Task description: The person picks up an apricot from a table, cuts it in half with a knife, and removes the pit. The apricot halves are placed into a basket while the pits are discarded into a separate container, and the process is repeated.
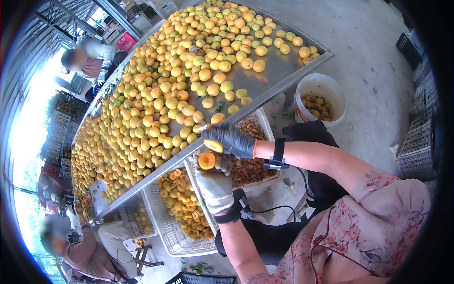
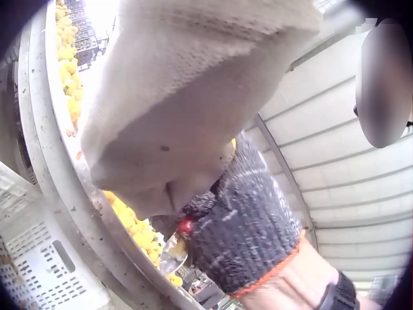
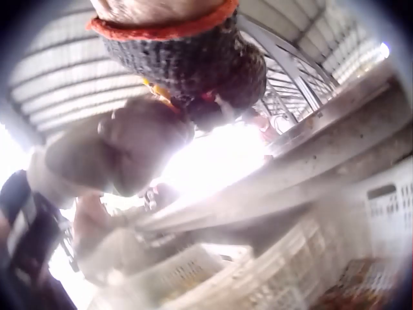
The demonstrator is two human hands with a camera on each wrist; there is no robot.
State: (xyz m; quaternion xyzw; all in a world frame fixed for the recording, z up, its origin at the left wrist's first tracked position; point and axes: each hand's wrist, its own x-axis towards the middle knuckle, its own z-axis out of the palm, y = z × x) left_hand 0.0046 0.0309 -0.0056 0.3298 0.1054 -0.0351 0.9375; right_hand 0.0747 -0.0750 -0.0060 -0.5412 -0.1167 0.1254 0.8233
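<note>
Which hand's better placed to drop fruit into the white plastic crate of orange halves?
Left, probably: the white-gloved left hand holds an orange half and is nearer that crate than the dark-gloved right hand.

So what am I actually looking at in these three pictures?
No machine: a person works bare-armed in gloves, with a camera on the head and one on each wrist. The head view looks down over everything; the left wrist and right wrist views show the gloves close up.

Whole yellow-orange fruit lies spread on a metal table. Below stand a crate of cut fruit and a crate of brown bits.

The white-gloved left hand holds a cut half; the dark-gloved right hand seems to pinch another piece. Something red shows there, too unclear to name.
</note>
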